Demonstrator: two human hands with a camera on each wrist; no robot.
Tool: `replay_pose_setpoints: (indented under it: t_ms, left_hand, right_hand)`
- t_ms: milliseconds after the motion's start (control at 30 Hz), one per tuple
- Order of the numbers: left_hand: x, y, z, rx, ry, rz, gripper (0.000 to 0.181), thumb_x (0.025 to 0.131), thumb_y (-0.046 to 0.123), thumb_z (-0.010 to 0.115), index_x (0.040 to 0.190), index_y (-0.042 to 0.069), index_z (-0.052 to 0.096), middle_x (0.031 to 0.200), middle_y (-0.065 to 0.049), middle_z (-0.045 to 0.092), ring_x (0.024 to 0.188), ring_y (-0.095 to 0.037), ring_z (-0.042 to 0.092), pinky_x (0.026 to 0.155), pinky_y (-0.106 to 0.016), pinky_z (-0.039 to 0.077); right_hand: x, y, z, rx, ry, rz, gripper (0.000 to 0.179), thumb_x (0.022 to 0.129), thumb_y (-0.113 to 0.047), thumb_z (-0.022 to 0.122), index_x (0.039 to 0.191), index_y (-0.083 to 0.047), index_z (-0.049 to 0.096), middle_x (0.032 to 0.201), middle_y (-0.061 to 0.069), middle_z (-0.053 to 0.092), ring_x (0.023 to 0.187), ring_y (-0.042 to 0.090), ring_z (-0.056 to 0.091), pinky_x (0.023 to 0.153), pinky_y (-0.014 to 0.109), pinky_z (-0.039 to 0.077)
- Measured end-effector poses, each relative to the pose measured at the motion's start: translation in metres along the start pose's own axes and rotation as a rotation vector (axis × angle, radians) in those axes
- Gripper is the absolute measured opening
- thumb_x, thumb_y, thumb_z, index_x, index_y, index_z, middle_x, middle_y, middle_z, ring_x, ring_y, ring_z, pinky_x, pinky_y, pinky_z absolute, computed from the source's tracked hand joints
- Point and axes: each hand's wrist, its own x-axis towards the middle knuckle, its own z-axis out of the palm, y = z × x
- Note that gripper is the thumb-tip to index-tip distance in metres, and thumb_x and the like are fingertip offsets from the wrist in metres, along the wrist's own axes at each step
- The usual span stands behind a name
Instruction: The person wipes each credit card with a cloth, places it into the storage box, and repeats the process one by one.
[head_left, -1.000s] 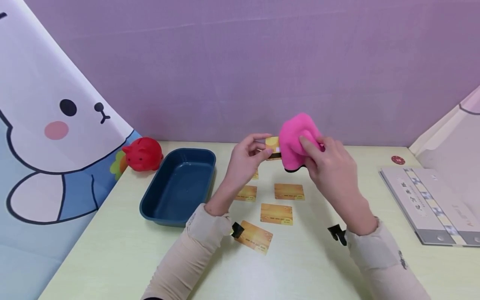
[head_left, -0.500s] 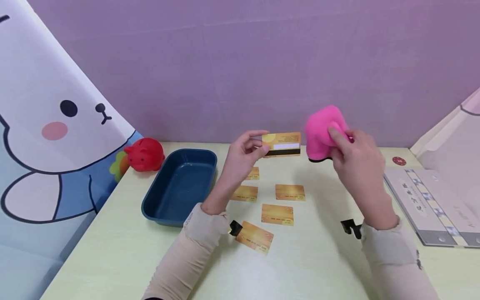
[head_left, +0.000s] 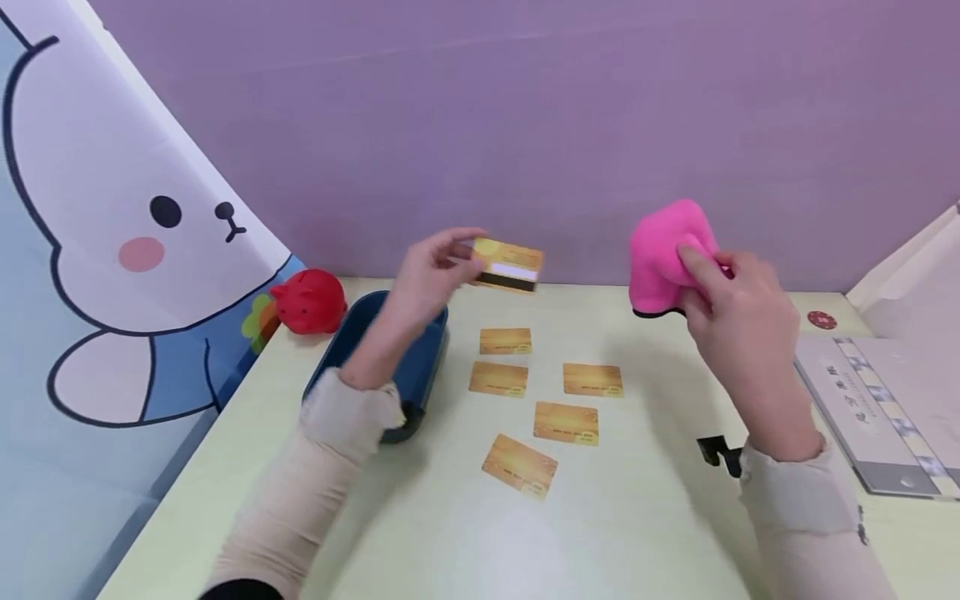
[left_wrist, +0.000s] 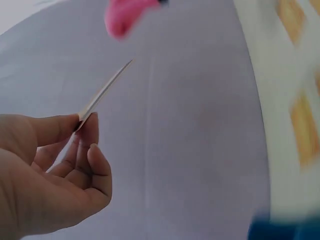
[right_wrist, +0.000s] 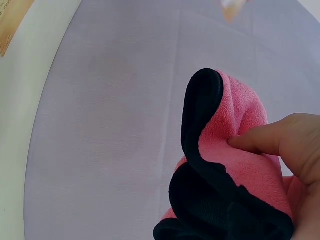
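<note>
Head view: two hands, well apart, each gripping one article above a pale table [head_left: 600, 525]. Left hand [head_left: 427, 271]: pinches a gold bank card [head_left: 508, 268] at one end, thumb in front, the free end pointing toward the right hand; white strip and black stripe face the camera, card slightly tilted, in the air and clear of the pink cloth. Left wrist view: same card, nearly edge-on, between the fingertips. Right hand [head_left: 742, 325]: holds the pink cloth [head_left: 663, 262], folded and bunched, raised off the table; right wrist view gives a black edge and dark inner side, thumb pressed into the pink face. On the table, five gold cards, flat and separate: far card [head_left: 506, 340]; left card [head_left: 498, 378], just nearer; right card [head_left: 593, 380], across from it; middle card [head_left: 566, 423]; near card [head_left: 520, 465], set askew. To the left, one blue tray [head_left: 424, 375], partly hidden by the left forearm; beyond it, one red piggy bank [head_left: 310, 302]. Far right, one red chip [head_left: 822, 320], behind a grey-white case [head_left: 855, 417] with a patterned band. Behind all, one purple backdrop [head_left: 525, 133]; at left, a rabbit-print sheet [head_left: 97, 292].
</note>
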Motion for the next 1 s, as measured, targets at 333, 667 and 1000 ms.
replay_pose_setpoints:
  t_ms: [333, 667, 1000]
  left_hand:
    - [0.027, -0.051, -0.081, 0.444, -0.075, -0.278, 0.049, 0.098, 0.005, 0.057, 0.146, 0.005, 0.048, 0.13, -0.024, 0.059, 0.102, -0.034, 0.066, 0.092, -0.043, 0.057]
    - [0.038, -0.103, -0.081, 0.434, -0.198, -0.483, 0.052, 0.097, 0.005, 0.058, 0.147, 0.001, 0.042, 0.123, -0.024, 0.058, 0.086, -0.027, 0.069, 0.071, -0.028, 0.053]
    - [0.039, -0.116, -0.084, 0.401, -0.237, -0.638, 0.053, 0.099, 0.007, 0.055, 0.148, -0.002, 0.037, 0.127, -0.024, 0.058, 0.079, -0.015, 0.071, 0.095, -0.042, 0.053]
  right_hand:
    - [-0.003, 0.005, -0.012, -0.016, 0.028, 0.016, 0.036, 0.091, -0.009, 0.061, 0.125, -0.017, 0.071, 0.103, 0.028, 0.064, 0.089, 0.048, 0.057, 0.053, 0.066, 0.04]
    - [-0.002, -0.002, -0.01, 0.008, 0.082, 0.011, 0.037, 0.09, -0.007, 0.059, 0.123, -0.019, 0.072, 0.102, 0.028, 0.065, 0.086, 0.048, 0.056, 0.054, 0.066, 0.039]
    - [-0.004, -0.008, -0.009, 0.008, 0.079, 0.013, 0.036, 0.091, -0.007, 0.06, 0.123, -0.017, 0.071, 0.103, 0.029, 0.066, 0.086, 0.048, 0.057, 0.055, 0.066, 0.041]
